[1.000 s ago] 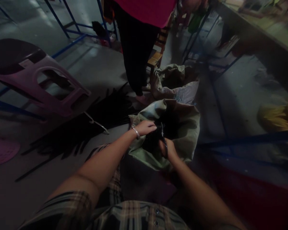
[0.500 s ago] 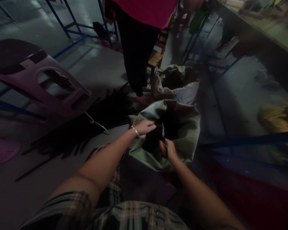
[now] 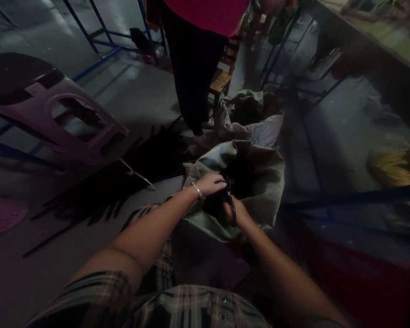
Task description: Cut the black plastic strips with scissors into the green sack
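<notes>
My left hand (image 3: 212, 183), with a silver bracelet at the wrist, is closed over the mouth of an open greenish sack (image 3: 268, 200). Its fingers pinch black material that blends into the dark inside, so its shape is hard to make out. Just to the right and nearer to me, my right hand (image 3: 238, 210) grips black-handled scissors (image 3: 233, 215). Their blades point away from me, close to the left fingertips, and are mostly lost in the dark. Black stuff seems to fill part of the sack.
Behind the sack stands a second open sack (image 3: 263, 127). A person in black trousers (image 3: 194, 68) stands beside it, near a wooden chair (image 3: 221, 82). Long black strips (image 3: 123, 182) lie heaped on the floor at left, by a pink stool (image 3: 85, 123). A blue metal bar (image 3: 355, 200) runs at right.
My left hand has shifted slightly right, closer to the scissors. The right hand has moved a little left, and the blades that stood out brightly now show less.
</notes>
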